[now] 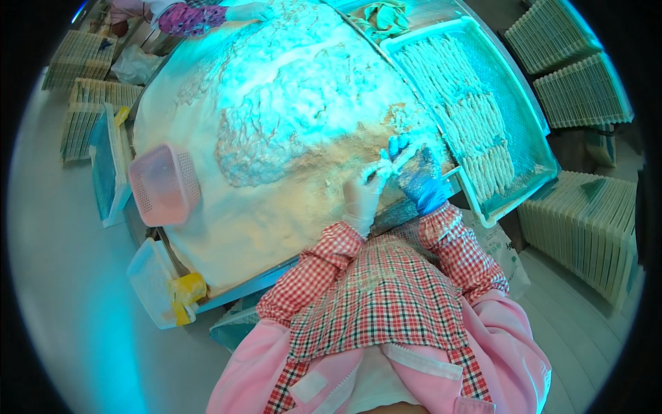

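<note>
My left hand (363, 196), in a white glove, pinches one end of a flour-coated strip (402, 160). The fingers of my right hand (422, 181), in a blue glove dusted with flour, are closed around its other end. Both hands are over the near right edge of the table, close together. Beyond them spreads a large heap of wet-looking, floured pieces (289, 96) on a bed of loose flour (227, 234). Beside my right hand lies a pale green tray (534, 148) with rows of similar coated strips (476, 131).
A pink perforated basket (163, 185) stands on the flour at left. At the far left a co-worker's gloved hand (249, 12) reaches over the heap. A crumpled green cloth (383, 19) lies behind the tray. Stacked slatted trays (583, 228) stand right; more stacks (96, 114) stand left.
</note>
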